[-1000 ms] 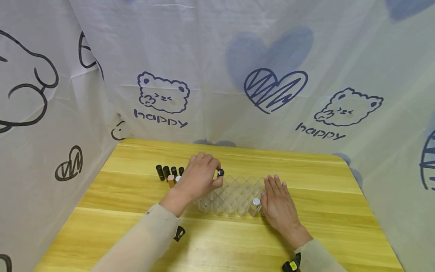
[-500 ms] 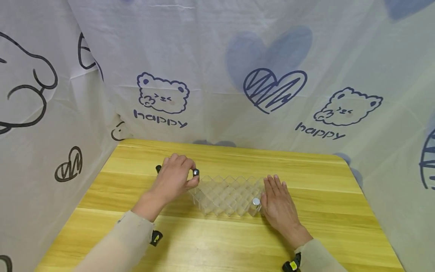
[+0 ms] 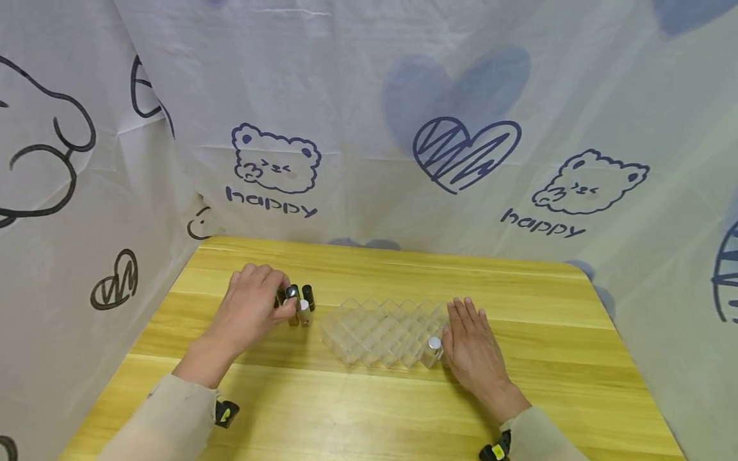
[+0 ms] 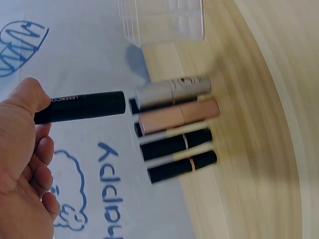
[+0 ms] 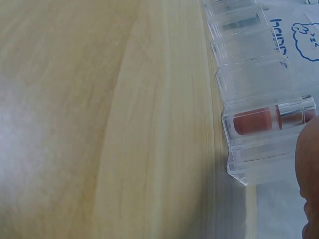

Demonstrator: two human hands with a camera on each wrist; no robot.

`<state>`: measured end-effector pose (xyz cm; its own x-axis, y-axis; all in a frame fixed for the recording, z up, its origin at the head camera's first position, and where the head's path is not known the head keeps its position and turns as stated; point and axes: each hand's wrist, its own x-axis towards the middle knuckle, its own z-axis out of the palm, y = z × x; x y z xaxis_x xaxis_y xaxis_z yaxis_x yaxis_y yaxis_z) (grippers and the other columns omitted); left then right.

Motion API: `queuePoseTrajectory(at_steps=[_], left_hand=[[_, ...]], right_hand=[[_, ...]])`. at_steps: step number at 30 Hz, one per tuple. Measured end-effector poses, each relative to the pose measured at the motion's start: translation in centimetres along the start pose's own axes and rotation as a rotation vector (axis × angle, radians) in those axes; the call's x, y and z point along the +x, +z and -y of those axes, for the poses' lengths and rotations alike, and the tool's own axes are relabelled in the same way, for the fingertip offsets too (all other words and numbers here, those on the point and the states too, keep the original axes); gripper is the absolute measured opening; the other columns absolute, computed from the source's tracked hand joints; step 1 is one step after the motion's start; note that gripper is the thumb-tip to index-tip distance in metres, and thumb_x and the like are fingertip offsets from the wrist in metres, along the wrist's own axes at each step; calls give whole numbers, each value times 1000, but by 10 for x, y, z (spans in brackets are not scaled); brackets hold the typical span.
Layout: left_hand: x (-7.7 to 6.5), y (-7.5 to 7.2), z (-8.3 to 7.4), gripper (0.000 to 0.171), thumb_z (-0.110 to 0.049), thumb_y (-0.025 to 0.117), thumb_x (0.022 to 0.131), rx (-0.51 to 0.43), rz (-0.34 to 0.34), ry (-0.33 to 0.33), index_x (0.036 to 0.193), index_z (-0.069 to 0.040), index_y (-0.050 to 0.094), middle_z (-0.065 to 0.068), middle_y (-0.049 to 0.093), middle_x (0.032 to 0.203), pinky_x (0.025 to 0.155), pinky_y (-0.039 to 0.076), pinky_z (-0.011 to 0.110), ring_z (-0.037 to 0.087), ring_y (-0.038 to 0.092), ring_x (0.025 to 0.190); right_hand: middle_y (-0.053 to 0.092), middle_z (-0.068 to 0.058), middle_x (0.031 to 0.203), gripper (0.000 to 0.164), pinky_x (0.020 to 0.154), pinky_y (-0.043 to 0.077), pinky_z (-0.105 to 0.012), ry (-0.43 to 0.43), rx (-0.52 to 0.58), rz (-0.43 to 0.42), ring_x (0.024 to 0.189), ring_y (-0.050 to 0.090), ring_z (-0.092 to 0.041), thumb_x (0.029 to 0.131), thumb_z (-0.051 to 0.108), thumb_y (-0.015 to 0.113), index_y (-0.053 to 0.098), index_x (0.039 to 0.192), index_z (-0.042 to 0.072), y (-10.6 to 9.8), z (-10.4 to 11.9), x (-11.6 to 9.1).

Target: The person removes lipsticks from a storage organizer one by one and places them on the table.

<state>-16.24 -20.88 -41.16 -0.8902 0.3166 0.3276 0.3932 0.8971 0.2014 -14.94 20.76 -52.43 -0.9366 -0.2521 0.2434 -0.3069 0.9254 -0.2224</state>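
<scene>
My left hand (image 3: 250, 310) pinches a black lipstick tube (image 4: 89, 105) with pale lettering between thumb and fingers. It is at the left, over a group of upright lipsticks, among them a silver lipstick (image 4: 174, 92), a rose-gold lipstick (image 4: 179, 117) and black ones (image 4: 177, 143). In the head view this hand hides part of the group. A clear organizer (image 3: 375, 333) with diamond-shaped compartments stands mid-table. One lip gloss with a silver cap and reddish body (image 5: 253, 122) is in a compartment near its right end. My right hand (image 3: 475, 349), fingers straight, lies along that end.
The wooden table (image 3: 357, 410) runs back to a white cloth (image 3: 369, 211) printed with bears and hearts. A second stretch of cloth (image 3: 104, 192) bounds the left side. Dark wrist straps show at both sleeves.
My left hand has moved left from above the organizer to the lipstick group, carrying the black tube. The right hand and the organizer have stayed in place.
</scene>
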Motion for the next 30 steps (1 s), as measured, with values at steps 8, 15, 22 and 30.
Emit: queuePoseTrajectory(at_steps=[8, 15, 22, 30], left_hand=[[-11, -8, 20, 25, -25, 76, 91, 3, -64, -47, 102, -5, 66, 11, 65, 97, 79, 35, 43, 33, 51, 93], [-17, -2, 33, 24, -25, 76, 92, -6, -58, -82, 103, -5, 67, 12, 66, 99, 81, 37, 45, 33, 51, 95], [-23, 14, 43, 29, -26, 78, 93, -5, -9, -122, 107, -1, 68, 14, 67, 99, 81, 41, 48, 35, 54, 95], [-27, 31, 51, 31, -27, 77, 95, -29, 33, -161, 109, -1, 67, 14, 66, 103, 87, 42, 51, 35, 53, 99]], right_hand=[[40, -24, 164, 54, 128, 20, -58, 6, -7, 12, 158, 28, -41, 113, 25, 41, 41, 157, -6, -1, 0, 0], [40, -24, 164, 54, 128, 21, -58, 3, -9, 7, 158, 28, -41, 113, 25, 41, 42, 156, -7, -1, -1, -1], [40, -24, 164, 54, 128, 21, -58, 4, -6, 11, 158, 28, -41, 113, 26, 38, 42, 157, -7, -1, 0, -2], [41, -25, 163, 54, 127, 22, -59, -6, -9, -3, 157, 30, -42, 113, 26, 38, 43, 156, -7, -2, 1, -1]])
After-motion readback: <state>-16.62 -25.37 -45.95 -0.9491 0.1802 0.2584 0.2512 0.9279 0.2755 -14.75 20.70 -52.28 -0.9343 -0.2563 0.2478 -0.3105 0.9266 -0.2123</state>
